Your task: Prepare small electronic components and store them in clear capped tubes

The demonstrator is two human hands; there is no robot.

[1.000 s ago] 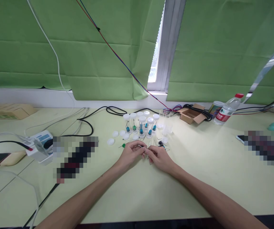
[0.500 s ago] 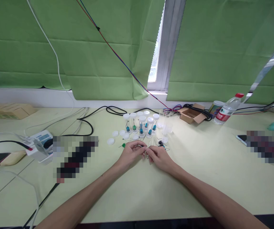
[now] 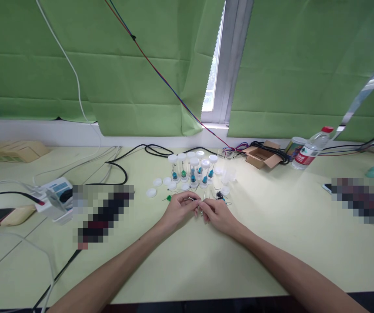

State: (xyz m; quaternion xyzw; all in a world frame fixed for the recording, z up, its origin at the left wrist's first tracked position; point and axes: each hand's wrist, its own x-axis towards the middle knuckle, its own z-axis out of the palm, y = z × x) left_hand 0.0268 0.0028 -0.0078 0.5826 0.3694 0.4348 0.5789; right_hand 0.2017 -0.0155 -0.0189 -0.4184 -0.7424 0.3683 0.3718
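Fingertips to fingertips, my left hand (image 3: 179, 209) and my right hand (image 3: 220, 214) meet above the table. Both are closed in a pinch around something small, and thin dark and metallic bits show between the fingers. Just beyond stand several clear vials (image 3: 194, 171) with white tops, holding blue or green pieces with thin wire-like stems. A small green piece (image 3: 169, 198) lies beside my left hand. Dark and blue small parts with thin leads (image 3: 219, 195) lie behind my right hand. Loose white round caps (image 3: 151, 192) are spread left of the vials.
On the left are a white power strip (image 3: 55, 195), a black cable (image 3: 126, 174) and a long cardboard box (image 3: 12, 151). At the back right stand an open small carton (image 3: 260, 157), a can (image 3: 295, 149) and a tilted water bottle (image 3: 311, 150). A phone (image 3: 327, 188) lies far right.
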